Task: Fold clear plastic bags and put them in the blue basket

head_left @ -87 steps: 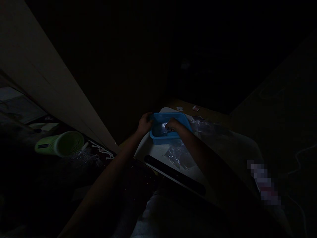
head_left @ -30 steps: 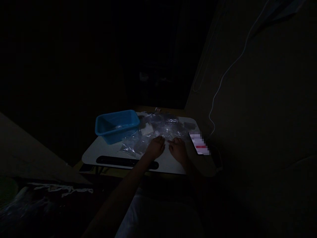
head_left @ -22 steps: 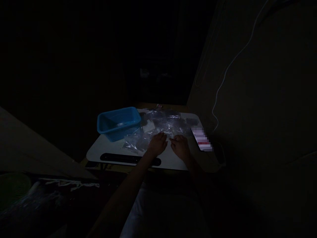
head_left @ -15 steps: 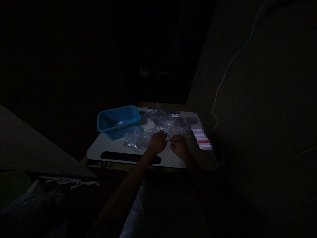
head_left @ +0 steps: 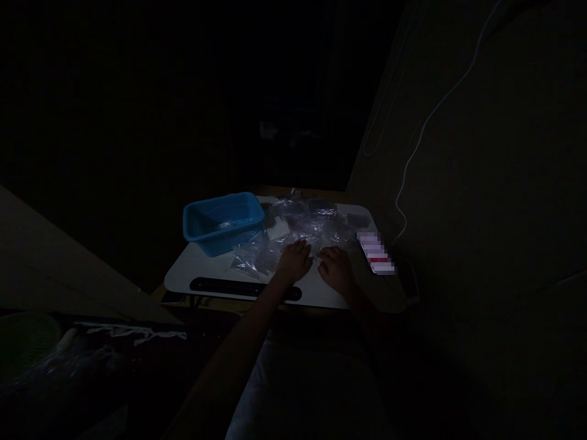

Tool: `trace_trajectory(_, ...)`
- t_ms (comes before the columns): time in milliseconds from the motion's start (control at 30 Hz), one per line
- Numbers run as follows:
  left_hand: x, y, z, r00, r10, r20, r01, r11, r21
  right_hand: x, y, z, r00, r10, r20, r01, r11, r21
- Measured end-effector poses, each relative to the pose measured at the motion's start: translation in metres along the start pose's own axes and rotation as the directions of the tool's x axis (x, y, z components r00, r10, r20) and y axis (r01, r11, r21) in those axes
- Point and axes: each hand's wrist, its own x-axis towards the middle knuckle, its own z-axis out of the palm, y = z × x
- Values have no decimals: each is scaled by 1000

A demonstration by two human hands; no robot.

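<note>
The blue basin (head_left: 229,241) blocks the left, with room above the plastic (head_left: 314,225)

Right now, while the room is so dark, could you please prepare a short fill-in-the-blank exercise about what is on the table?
1. The tub on the white table is ____ in colour.
2. In the picture, the tub stands to the ____ of most of the clear plastic.
3. Of the tub and the lit screen, the right hand is nearer to the ____.
4. The left hand shows the camera its ____, not its palm.

Missing words: blue; left; lit screen; back.

Tub (head_left: 222,243) left of plastic bags (head_left: 315,227)
</note>
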Motion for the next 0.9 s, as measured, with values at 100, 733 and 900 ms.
trace_trajectory(100,0,0,0,1000,-1,-2,1,1000,-1,1,1,2,1000,-15,27,15,1000,4)
trace_trajectory(733,0,0,-2,1000,-16,23,16,1000,-10,1,1,3,995,27,100,-26,1000,-17)
trace_trajectory(900,1,0,-2,999,-25,27,25,1000,-16,1,1,3,995,30,99,-29,1000,-7)
